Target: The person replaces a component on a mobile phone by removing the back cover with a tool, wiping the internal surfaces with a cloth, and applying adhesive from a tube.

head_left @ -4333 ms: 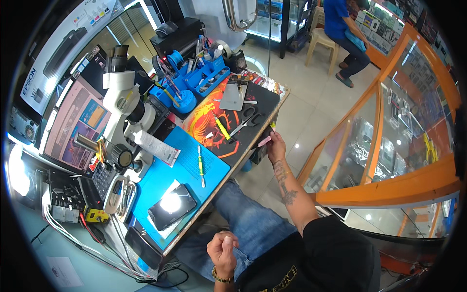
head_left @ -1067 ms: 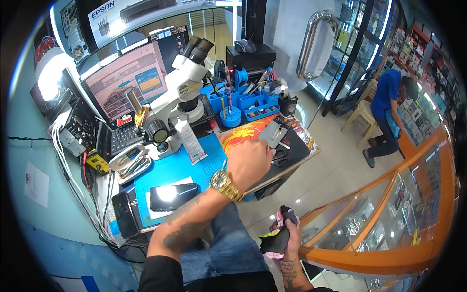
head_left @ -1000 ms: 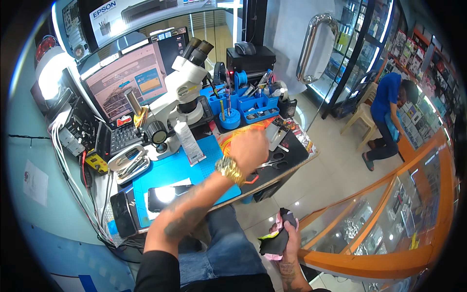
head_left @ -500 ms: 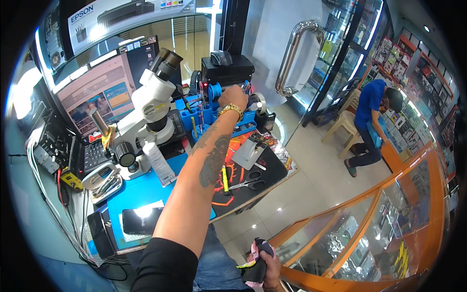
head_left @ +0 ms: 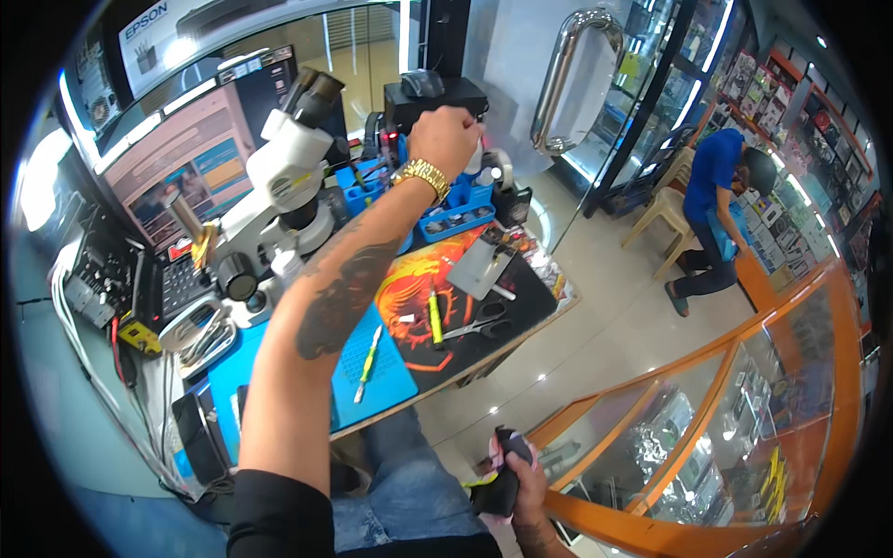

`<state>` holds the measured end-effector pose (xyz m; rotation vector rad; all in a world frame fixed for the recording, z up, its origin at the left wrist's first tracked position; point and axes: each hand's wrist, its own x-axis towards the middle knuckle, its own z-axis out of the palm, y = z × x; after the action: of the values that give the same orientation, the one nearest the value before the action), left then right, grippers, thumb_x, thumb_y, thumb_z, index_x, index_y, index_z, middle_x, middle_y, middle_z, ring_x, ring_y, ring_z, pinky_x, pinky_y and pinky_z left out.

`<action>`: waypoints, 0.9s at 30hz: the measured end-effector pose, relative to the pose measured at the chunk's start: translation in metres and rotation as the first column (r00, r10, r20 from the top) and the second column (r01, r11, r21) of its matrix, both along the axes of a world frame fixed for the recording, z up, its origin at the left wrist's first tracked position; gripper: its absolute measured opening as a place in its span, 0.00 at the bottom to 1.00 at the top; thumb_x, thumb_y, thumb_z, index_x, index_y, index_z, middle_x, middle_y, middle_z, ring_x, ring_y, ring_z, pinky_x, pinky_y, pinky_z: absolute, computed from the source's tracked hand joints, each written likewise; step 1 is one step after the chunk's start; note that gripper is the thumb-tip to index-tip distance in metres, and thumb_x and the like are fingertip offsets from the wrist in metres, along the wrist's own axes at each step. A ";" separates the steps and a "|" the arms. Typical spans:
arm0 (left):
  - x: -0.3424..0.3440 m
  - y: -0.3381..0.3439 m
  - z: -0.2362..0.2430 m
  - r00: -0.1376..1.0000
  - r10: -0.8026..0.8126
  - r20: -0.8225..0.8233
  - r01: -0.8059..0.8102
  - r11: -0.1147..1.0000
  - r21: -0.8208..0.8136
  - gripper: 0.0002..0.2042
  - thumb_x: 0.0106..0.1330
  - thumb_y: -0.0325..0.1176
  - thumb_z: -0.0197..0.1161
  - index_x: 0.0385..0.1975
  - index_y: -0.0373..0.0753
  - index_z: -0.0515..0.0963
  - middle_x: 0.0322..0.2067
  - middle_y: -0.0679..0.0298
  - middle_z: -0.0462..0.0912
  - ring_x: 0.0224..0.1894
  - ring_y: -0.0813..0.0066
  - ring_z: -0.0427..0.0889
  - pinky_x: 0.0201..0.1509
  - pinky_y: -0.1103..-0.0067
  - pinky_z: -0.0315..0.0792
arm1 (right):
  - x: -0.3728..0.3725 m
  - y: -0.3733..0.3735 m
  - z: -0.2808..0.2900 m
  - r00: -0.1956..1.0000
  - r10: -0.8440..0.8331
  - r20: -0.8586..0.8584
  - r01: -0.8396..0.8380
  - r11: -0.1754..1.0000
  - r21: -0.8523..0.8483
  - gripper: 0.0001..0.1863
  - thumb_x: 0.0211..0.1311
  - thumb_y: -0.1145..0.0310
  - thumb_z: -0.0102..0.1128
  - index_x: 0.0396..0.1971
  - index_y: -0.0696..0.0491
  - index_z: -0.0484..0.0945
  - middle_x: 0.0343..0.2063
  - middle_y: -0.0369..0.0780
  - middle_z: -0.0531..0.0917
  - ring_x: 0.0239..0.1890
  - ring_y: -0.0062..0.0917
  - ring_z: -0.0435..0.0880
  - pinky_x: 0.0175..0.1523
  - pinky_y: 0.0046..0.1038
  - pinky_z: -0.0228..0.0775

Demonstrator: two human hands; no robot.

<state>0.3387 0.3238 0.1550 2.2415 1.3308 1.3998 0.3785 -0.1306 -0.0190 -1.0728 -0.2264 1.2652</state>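
My left hand (head_left: 446,141), with a gold watch (head_left: 424,177) on its wrist, reaches over the blue tool organizer (head_left: 458,221) at the back of the bench. Its fingers are curled closed; whatever they hold is hidden behind the knuckles. Low in front of me, my right hand (head_left: 526,484) is closed around a bunched black and pink cloth (head_left: 499,487) with a bit of yellow-green. Beneath the left forearm lies a blue mat (head_left: 383,377) carrying a yellow-green tweezer-like tool (head_left: 369,365). Further right are a yellow-handled screwdriver (head_left: 435,319), scissors (head_left: 482,325) and a metal plate (head_left: 481,267).
A white microscope (head_left: 290,167) stands left of the organizer, before a monitor (head_left: 181,172). An open case of tools (head_left: 203,337) and a dark phone (head_left: 197,430) lie at left. A glass display case (head_left: 688,428) fills the right; beyond it a person in blue (head_left: 714,200) bends over.
My left hand has lifted up from the organizer, and its forearm has swung left, uncovering the tweezer-like tool and hiding most of the phone on the mat. My right hand still grips the cloth.
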 end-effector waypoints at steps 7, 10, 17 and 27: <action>-0.157 -0.185 0.066 0.959 -0.256 0.125 0.284 0.887 -0.363 0.11 0.65 0.35 0.70 0.33 0.32 0.88 0.19 0.66 0.83 0.21 0.86 0.78 0.27 0.84 0.72 | -0.040 0.051 0.045 0.984 0.164 -0.064 -0.141 0.954 0.264 0.26 0.69 0.59 0.56 0.63 0.54 0.68 0.46 0.48 0.83 0.41 0.33 0.86 0.45 0.38 0.83; -0.234 -0.289 0.042 0.974 -0.222 0.050 0.221 0.874 -0.433 0.07 0.63 0.32 0.73 0.33 0.33 0.88 0.22 0.66 0.84 0.25 0.88 0.79 0.29 0.83 0.73 | -0.080 0.063 0.056 0.901 0.379 -0.213 -0.268 0.870 0.414 0.28 0.74 0.61 0.55 0.68 0.57 0.62 0.59 0.48 0.76 0.59 0.37 0.80 0.60 0.43 0.78; -0.323 -0.432 -0.047 0.960 0.080 0.267 0.008 0.949 -0.314 0.06 0.57 0.22 0.74 0.32 0.31 0.84 0.30 0.57 0.87 0.28 0.76 0.83 0.33 0.82 0.75 | -0.187 0.032 0.041 0.638 0.714 -0.289 -0.696 0.695 0.179 0.25 0.69 0.70 0.64 0.63 0.56 0.69 0.46 0.40 0.83 0.47 0.26 0.85 0.54 0.30 0.79; -0.331 -0.446 -0.140 0.758 0.155 0.633 0.081 0.941 -0.327 0.26 0.68 0.22 0.65 0.66 0.29 0.68 0.52 0.54 0.82 0.50 0.69 0.83 0.58 0.74 0.76 | -0.242 0.038 0.036 0.685 0.692 -0.227 -0.659 0.722 0.214 0.17 0.70 0.72 0.63 0.56 0.56 0.76 0.46 0.35 0.83 0.48 0.18 0.83 0.54 0.24 0.76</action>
<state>0.0082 -0.1224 0.0150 1.3098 1.2298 1.6048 0.1362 -0.0925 0.0172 -0.6879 -0.4978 2.0417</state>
